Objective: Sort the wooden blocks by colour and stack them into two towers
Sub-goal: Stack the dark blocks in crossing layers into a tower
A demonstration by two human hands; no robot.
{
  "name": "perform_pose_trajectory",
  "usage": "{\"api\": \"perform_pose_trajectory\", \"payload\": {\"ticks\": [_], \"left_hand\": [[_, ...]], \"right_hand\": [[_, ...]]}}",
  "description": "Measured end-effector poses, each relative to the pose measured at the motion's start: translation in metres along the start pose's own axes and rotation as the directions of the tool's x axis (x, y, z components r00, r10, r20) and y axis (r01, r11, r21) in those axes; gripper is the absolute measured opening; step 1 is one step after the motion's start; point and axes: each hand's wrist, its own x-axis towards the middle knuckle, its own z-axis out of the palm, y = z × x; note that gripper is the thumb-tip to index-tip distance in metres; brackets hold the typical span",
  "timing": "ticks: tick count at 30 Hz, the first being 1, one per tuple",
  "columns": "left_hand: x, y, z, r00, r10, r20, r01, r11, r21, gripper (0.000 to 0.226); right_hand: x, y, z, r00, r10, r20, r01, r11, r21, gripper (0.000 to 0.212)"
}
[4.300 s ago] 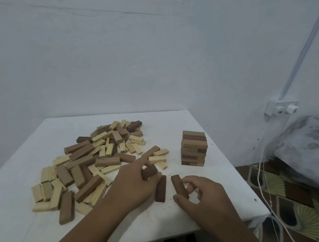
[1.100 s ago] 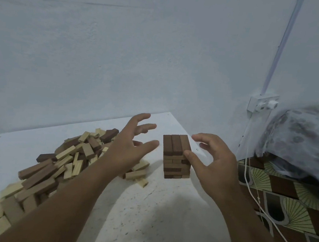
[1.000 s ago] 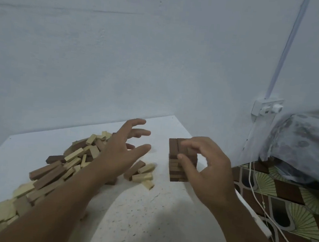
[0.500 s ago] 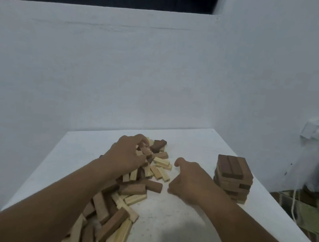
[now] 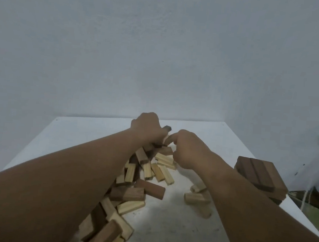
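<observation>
Nearest the camera, both forearms reach forward over a white table (image 5: 174, 232). Under and beside the left forearm lies a loose pile of blocks (image 5: 131, 177), pale and dark brown mixed, running from the near left edge up toward the middle of the table. A dark brown block (image 5: 149, 188) lies on its side at the pile's right fringe, with a pale block (image 5: 131, 207) just nearer. A few pale blocks (image 5: 196, 197) sit apart from the pile, partly hidden under the right forearm.

To the right, near the table's right edge, stands the dark tower (image 5: 259, 176), its top layer made of three brown blocks side by side; it is well apart from both hands.

Farther in, at the far end of the pile, the right hand (image 5: 187, 150) has its fingers curled downward onto the blocks; whether it holds one cannot be told. Just beyond and left of it, the left hand (image 5: 147, 127) is closed in a fist around a dark block end (image 5: 167, 128) that pokes out on its right side.

Behind the table rises a plain white wall (image 5: 160, 54).
</observation>
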Motion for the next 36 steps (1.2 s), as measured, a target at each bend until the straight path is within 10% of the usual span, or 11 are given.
{"api": "perform_pose_trajectory", "payload": {"ticks": [9,12,18,28,36], "left_hand": [[0.000,-0.003,-0.025,0.999,0.006,0.046,0.008,0.950,-0.311,0.032],[-0.016,0.006,-0.030,0.999,-0.004,0.042,0.019,0.930,-0.367,0.029],[-0.103,0.025,-0.049,0.996,-0.054,0.065,0.082,0.803,-0.591,0.020],[-0.269,0.032,-0.019,0.995,-0.063,0.080,0.089,0.916,-0.391,0.035],[-0.298,0.023,-0.001,0.996,0.081,0.026,-0.072,0.965,-0.252,0.023]], "right_hand": [[0.005,0.004,0.003,0.994,-0.016,0.105,0.024,0.997,-0.076,0.010],[-0.016,0.002,-0.012,0.999,0.042,0.023,-0.042,0.999,0.011,0.053],[-0.117,-0.007,-0.024,0.971,0.186,-0.149,-0.140,0.952,0.272,0.030],[-0.242,0.017,0.004,0.978,0.202,0.062,-0.211,0.917,0.338,0.028],[-0.247,0.038,0.006,0.954,0.269,-0.133,-0.206,0.909,0.362,0.028]]}}
